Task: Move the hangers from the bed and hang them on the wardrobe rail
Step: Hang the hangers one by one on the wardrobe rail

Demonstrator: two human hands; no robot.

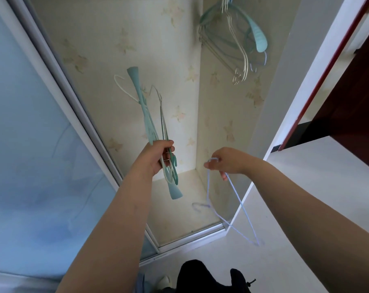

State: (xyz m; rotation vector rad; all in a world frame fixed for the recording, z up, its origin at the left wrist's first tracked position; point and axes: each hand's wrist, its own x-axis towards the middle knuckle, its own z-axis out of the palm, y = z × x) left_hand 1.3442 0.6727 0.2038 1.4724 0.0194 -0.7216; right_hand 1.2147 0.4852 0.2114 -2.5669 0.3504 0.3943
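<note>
Gripping a bundle of hangers [152, 125], left hand [158, 157] fisted; right hand [226, 161] pinching lilac hanger [238, 199].

pale wardrobe floor [179, 216] lies bare; hung hangers [236, 39] overhead.

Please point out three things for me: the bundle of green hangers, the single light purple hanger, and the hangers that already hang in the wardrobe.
bundle of green hangers [148, 121]: head view, on the teal arm above the left hand.
light purple hanger [234, 187]: head view, on its thin wire below the right hand.
hanging hangers [258, 33]: head view, on the wide teal shoulder.
</note>
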